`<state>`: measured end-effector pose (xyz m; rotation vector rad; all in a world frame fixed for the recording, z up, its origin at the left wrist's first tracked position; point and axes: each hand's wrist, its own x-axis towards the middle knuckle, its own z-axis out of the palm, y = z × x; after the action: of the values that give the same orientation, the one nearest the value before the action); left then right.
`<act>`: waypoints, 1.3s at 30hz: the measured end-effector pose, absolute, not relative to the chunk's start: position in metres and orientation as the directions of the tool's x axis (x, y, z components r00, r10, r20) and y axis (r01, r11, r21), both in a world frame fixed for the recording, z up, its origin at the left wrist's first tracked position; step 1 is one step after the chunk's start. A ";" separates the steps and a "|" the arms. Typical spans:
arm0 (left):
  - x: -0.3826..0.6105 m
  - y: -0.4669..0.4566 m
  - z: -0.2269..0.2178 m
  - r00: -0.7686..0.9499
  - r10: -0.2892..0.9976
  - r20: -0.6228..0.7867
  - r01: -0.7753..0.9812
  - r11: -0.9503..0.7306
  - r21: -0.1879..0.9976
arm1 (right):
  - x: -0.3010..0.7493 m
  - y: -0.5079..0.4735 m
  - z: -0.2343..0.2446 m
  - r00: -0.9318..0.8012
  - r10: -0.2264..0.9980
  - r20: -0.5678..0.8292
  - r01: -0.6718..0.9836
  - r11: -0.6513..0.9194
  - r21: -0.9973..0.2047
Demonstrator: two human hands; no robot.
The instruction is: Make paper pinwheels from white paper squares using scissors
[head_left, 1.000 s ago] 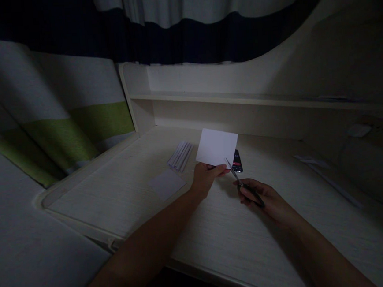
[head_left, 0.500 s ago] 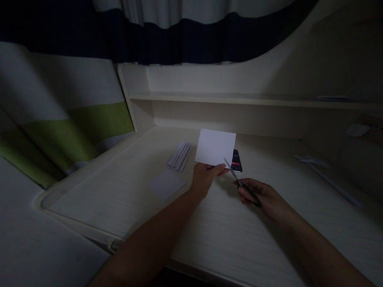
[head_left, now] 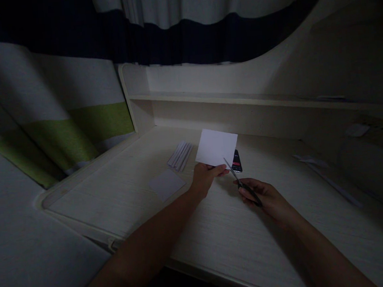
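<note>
A white square sheet of paper (head_left: 217,146) is pinched along its near edge by my left hand (head_left: 207,174), thumb on top and fingers beneath. My right hand (head_left: 260,196) grips dark-handled scissors (head_left: 248,192). Their blades point up and left and overlap the paper's near right edge, beside my left thumb. I cannot tell how far apart the blades are. Behind the paper's right side lies a phone (head_left: 236,161) with a lit screen, partly covered. Left of my left hand, another pale square of paper (head_left: 167,184) lies flat on the desk.
Several narrow folded paper strips (head_left: 180,156) lie together on the white desk (head_left: 215,239). Long paper scraps (head_left: 330,181) rest at the right. A low shelf (head_left: 227,97) spans the back, and striped curtains (head_left: 55,96) hang at the left and behind.
The held paper has shifted very slightly to the right. The scissors and both hands stay almost where they were.
</note>
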<state>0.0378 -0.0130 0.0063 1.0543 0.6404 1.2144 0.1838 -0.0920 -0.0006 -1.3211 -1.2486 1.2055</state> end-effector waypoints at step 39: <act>0.039 -0.015 0.006 0.345 0.927 0.146 -0.412 0.009 0.911 | 0.185 -0.091 -0.005 0.015 1.000 -0.008 0.029 -0.008 -1.000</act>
<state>0.0387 -0.0147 0.0062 1.1036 0.5981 1.1488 0.1848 -0.0913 -0.0049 -1.2433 -1.2161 1.1903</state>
